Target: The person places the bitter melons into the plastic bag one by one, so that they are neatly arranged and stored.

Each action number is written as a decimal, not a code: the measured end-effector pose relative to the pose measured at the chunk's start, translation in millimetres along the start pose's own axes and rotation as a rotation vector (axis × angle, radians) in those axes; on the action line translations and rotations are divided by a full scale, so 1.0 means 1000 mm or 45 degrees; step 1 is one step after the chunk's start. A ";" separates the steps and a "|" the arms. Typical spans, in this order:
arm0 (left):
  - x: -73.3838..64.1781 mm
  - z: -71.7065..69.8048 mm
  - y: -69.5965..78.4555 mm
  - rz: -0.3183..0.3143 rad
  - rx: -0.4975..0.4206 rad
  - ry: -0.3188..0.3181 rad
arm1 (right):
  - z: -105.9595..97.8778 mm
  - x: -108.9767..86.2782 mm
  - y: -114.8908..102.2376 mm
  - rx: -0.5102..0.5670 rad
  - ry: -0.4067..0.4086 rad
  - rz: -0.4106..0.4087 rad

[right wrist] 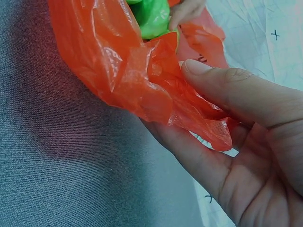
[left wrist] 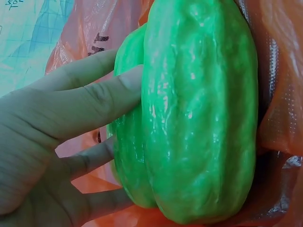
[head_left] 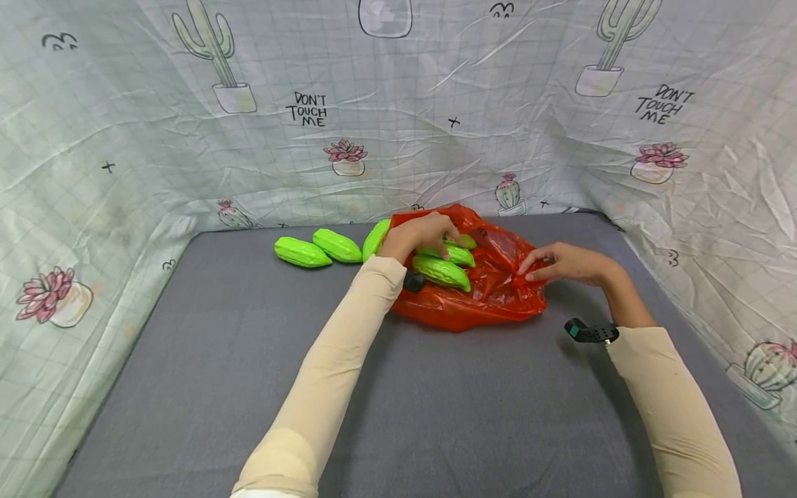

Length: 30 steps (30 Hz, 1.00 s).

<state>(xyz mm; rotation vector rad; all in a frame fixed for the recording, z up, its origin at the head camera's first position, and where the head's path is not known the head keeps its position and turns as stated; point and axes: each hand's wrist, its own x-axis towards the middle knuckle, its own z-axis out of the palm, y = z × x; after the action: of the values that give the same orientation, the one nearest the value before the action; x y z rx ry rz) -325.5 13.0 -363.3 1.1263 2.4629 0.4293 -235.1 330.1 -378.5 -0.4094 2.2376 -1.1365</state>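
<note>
A red plastic bag [head_left: 445, 317] lies spread on the grey table, with several bright green bitter gourds [head_left: 441, 272] in its opening. My left hand [head_left: 425, 232] reaches over them from the left. In the left wrist view its thumb and fingers hold a rear bitter gourd [left wrist: 130, 156], while a nearer bitter gourd [left wrist: 201, 109] covers the thumb's tip. At the bag's right end, my right hand [head_left: 565, 263] pinches the crumpled plastic between thumb and fingers; the right wrist view shows the gathered red film [right wrist: 161, 99] there.
Two more bitter gourds [head_left: 302, 252] lie to the left of the bag, and another [head_left: 376, 238] sits against its left edge. A printed cloth [head_left: 398, 138] hangs behind the table [head_left: 249, 373] and along both sides. Each wrist wears a black strap [head_left: 591, 333].
</note>
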 end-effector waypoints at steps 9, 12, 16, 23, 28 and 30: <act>-0.006 -0.005 0.004 0.076 0.065 -0.040 | 0.000 -0.001 0.002 0.006 0.007 0.008; -0.013 -0.011 0.011 0.121 0.122 -0.066 | 0.000 -0.002 0.002 0.007 0.005 0.002; -0.028 -0.021 0.021 0.181 0.189 -0.062 | -0.001 -0.004 0.003 0.004 0.007 -0.006; -0.064 -0.034 0.030 0.207 0.207 -0.004 | -0.003 -0.005 0.003 0.006 0.008 -0.011; -0.093 -0.040 0.023 0.190 0.179 0.059 | -0.003 -0.006 0.004 0.014 0.005 -0.019; -0.107 -0.042 0.019 0.164 0.163 0.081 | -0.003 -0.007 0.004 0.015 0.005 -0.018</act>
<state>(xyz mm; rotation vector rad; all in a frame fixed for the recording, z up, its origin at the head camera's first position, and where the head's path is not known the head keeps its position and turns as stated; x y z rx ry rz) -269.1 -62.1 -293.8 1.3486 2.5121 0.3534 -231.6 337.9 -377.8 -0.4193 2.2338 -1.1579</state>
